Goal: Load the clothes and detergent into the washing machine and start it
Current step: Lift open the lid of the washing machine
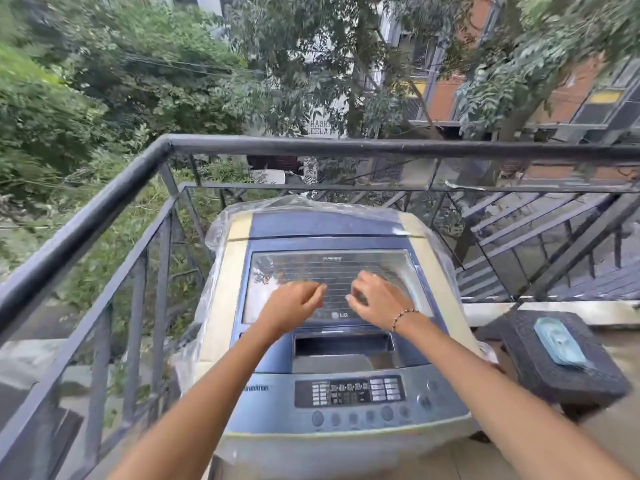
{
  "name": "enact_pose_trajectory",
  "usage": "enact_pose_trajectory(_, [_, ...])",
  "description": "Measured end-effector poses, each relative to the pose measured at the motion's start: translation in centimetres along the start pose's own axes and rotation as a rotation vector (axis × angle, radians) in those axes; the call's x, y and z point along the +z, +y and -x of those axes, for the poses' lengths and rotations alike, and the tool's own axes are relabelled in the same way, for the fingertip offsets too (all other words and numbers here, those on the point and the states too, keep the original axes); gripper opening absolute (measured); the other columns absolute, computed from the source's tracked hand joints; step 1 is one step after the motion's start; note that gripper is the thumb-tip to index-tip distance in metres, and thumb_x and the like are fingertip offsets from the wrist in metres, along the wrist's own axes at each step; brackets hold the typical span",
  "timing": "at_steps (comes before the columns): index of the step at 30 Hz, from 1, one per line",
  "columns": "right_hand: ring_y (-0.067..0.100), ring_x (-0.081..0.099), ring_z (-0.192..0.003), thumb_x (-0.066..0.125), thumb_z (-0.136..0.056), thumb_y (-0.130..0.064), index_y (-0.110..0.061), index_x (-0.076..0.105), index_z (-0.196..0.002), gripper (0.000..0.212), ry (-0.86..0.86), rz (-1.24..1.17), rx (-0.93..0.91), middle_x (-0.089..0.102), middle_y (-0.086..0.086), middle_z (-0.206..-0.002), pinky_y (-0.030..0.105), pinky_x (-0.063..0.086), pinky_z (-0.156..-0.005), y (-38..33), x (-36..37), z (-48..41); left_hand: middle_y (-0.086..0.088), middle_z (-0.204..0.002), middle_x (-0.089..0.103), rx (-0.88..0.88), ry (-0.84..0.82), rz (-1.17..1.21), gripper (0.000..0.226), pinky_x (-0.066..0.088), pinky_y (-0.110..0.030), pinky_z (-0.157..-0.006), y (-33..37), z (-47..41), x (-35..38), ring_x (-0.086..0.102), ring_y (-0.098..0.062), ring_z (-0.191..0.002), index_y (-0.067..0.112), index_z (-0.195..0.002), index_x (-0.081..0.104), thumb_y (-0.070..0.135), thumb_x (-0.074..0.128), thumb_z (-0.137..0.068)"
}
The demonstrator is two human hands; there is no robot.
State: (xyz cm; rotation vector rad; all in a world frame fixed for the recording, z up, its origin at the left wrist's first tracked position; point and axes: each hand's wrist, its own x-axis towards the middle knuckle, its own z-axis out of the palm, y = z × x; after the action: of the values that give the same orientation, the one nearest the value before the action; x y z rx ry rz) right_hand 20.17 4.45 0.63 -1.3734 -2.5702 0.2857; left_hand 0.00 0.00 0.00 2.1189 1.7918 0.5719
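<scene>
The washing machine stands in front of you in the balcony corner, its lid closed and plastic wrap draped around its sides. Your left hand and right hand hover over the lid's window, fingers loosely curled and slightly spread, gripping nothing; whether the fingertips touch the glass is unclear. A blue packet lies on the dark stool at your right.

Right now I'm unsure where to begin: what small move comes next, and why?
Probably lift the lid by its front handle recess. It lies shut, both hands, left hand and right hand, hover empty over it, and no clothes can go in until it opens.
</scene>
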Motion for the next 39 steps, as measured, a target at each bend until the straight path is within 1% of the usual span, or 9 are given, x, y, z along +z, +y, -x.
enact_pose_trajectory(8, [0.021,0.059,-0.082,0.044,-0.09,-0.031,-0.013,0.061,-0.077,0.028,-0.195,-0.003,0.014,0.062,0.001,-0.084,0.036,0.049,-0.076,1.3,2.9,7.2,-0.008,-0.069,0.065,-0.098,-0.151,0.045,0.041,0.038,-0.032,-0.063,1.7,6.5,3.8,0.059,-0.027,-0.069,0.015,-0.072,0.06,0.044,0.039,-0.091])
enact_pose_trajectory(12, [0.024,0.058,-0.089,0.035,-0.096,-0.025,-0.012,0.06,-0.089,0.029,-0.213,0.064,-0.065,0.064,0.006,-0.09,0.037,0.043,-0.091,1.2,3.6,9.1,-0.011,-0.104,0.067,-0.134,-0.281,-0.097,0.028,0.045,-0.036,-0.078,2.4,7.5,5.0,0.061,-0.03,-0.094,0.01,-0.097,0.061,0.028,0.04,-0.099])
enact_pose_trajectory(16, [0.022,0.056,-0.102,0.03,-0.099,-0.025,-0.015,0.053,-0.103,0.026,-0.281,0.082,0.006,0.063,0.005,-0.1,0.047,0.014,-0.117,1.7,4.1,9.9,-0.015,-0.11,0.063,-0.134,-0.266,-0.171,0.029,0.044,-0.037,-0.08,3.3,7.9,5.5,0.059,-0.033,-0.099,0.006,-0.102,0.056,0.026,0.035,-0.101])
enact_pose_trajectory(22, [0.024,0.051,-0.115,0.032,-0.097,-0.018,-0.011,0.052,-0.109,0.024,-0.382,0.018,0.066,0.06,0.008,-0.112,0.052,0.004,-0.118,1.0,3.4,9.5,-0.007,-0.113,0.062,-0.08,-0.247,-0.447,0.03,0.019,-0.048,-0.115,3.4,9.1,5.1,0.054,-0.027,-0.113,0.013,-0.111,0.053,0.027,0.029,-0.102])
enact_pose_trajectory(27, [0.023,0.053,-0.101,0.037,-0.096,-0.035,-0.014,0.05,-0.091,0.025,-0.383,-0.041,0.087,0.059,0.005,-0.098,0.051,0.006,-0.118,0.2,1.8,9.5,-0.006,-0.117,0.057,-0.106,-0.324,-0.428,0.041,0.024,-0.052,-0.109,3.8,9.4,4.4,0.049,-0.024,-0.117,0.013,-0.11,0.05,0.05,0.035,-0.098])
enact_pose_trajectory(30, [0.016,0.045,-0.084,0.059,-0.081,-0.053,-0.016,0.046,-0.085,0.04,-0.351,-0.044,0.025,0.05,-0.003,-0.086,0.043,0.013,-0.114,0.3,-1.0,9.1,-0.004,-0.119,0.055,-0.064,-0.214,-0.421,0.031,0.029,-0.051,-0.106,4.6,9.1,2.2,0.047,-0.023,-0.116,0.014,-0.111,0.05,0.039,0.049,-0.094])
enact_pose_trajectory(34, [0.017,0.045,-0.083,0.075,-0.072,-0.031,-0.02,0.045,-0.09,0.036,-0.198,-0.006,-0.064,0.05,-0.005,-0.089,0.035,0.033,-0.093,0.4,-5.5,6.6,-0.006,-0.123,0.058,0.005,0.05,-0.382,0.027,0.036,-0.049,-0.1,5.0,6.8,-1.7,0.05,-0.026,-0.116,0.015,-0.122,0.052,0.018,0.045,-0.096])
enact_pose_trajectory(36, [0.02,0.051,-0.087,0.077,-0.071,-0.024,-0.016,0.053,-0.094,0.035,-0.131,-0.047,-0.065,0.057,-0.002,-0.094,0.031,0.039,-0.08,0.5,-7.5,4.9,-0.007,-0.122,0.062,0.044,0.176,-0.366,0.031,0.041,-0.044,-0.095,4.8,5.4,-3.5,0.054,-0.028,-0.114,0.016,-0.123,0.055,0.023,0.051,-0.094])
enact_pose_trajectory(39, [0.019,0.054,-0.089,0.084,-0.064,-0.021,-0.015,0.066,-0.101,0.042,-0.033,-0.146,-0.046,0.061,0.006,-0.101,0.034,0.048,-0.083,0.8,-10.1,2.9,-0.003,-0.111,0.067,0.047,0.369,-0.248,0.036,0.045,-0.038,-0.088,4.5,4.0,-5.3,0.06,-0.024,-0.104,0.016,-0.118,0.058,0.034,0.063,-0.087])
